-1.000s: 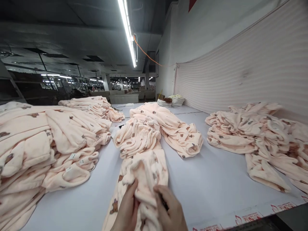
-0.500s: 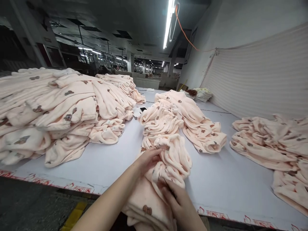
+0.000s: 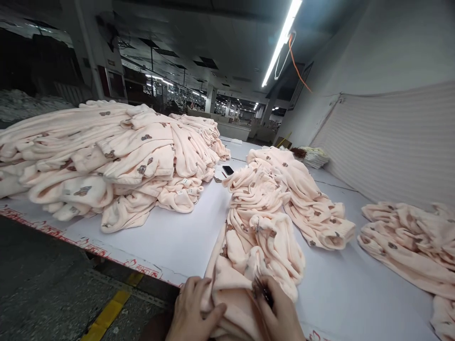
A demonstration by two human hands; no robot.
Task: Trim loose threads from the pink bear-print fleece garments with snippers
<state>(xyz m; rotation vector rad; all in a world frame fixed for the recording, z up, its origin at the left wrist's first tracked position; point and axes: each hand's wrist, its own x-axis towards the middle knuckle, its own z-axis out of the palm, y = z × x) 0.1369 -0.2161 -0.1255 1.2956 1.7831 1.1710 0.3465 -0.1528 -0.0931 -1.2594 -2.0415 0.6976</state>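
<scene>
A pale pink fleece garment (image 3: 232, 279) with brown bear prints lies at the table's near edge, its lower part dropping out of view. My left hand (image 3: 194, 308) grips its left side, thumb apart from the fingers with cloth between them. My right hand (image 3: 275, 310) is closed at the garment's right, fingertips on the cloth. A small dark tool (image 3: 266, 294), perhaps thread snips, shows partly inside that hand; its ends are hidden. Beyond my hands, more bunched pink fleece (image 3: 263, 189) runs up the table.
A large heap of pink garments (image 3: 142, 147) fills the left side. Another pile (image 3: 412, 237) lies at the right, and more garments (image 3: 313, 203) behind. A black phone (image 3: 228, 170) rests on the white tabletop (image 3: 177, 241). Folded cloths (image 3: 311, 157) sit by the wall.
My left hand has come back from the bunched cloth to the garment's near left side. My right hand stays closed at the cloth. The view has turned left.
</scene>
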